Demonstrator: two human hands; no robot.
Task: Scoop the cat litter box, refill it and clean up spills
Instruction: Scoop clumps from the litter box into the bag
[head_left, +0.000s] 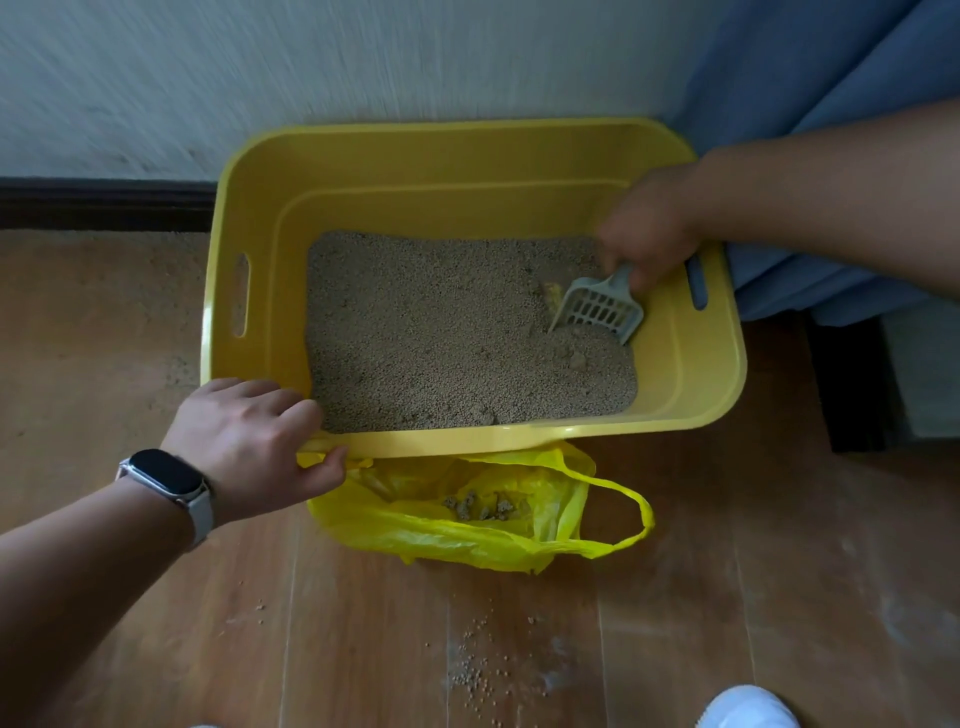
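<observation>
A yellow litter box (470, 156) sat on the wooden floor (727, 597) against a pale wall (311, 62), its long axis running from nine to three o'clock across the view. Grey-brown litter (431, 332) covered its bottom, heaped unevenly toward the near side.

The right hand (649, 228) reached in from three o'clock, fingers closed round the handle of a grey slotted scoop (597, 306). The scoop's long axis ran from about one o'clock at the handle to seven o'clock at the blade, whose front edge pointed down into the litter near the box's right wall. A small yellowish patch showed in the litter just beside the blade at ten o'clock.

The left hand (249, 436), with a smartwatch (166, 480) on the wrist, rested over the near left corner of the box, its fingers curled over the rim and the thumb pinching the edge of a yellow plastic bag (457, 530) against it. The bag lay open on the floor touching the near wall of the box, at six o'clock from it, with a few grey clumps (483, 506) inside and one loop handle trailing toward three o'clock.

Loose granules (478, 660) were scattered on the floor at six o'clock from the bag. A blue cloth (810, 78) hung at two o'clock from the box, and a white shoe tip (748, 709) showed at the bottom edge
</observation>
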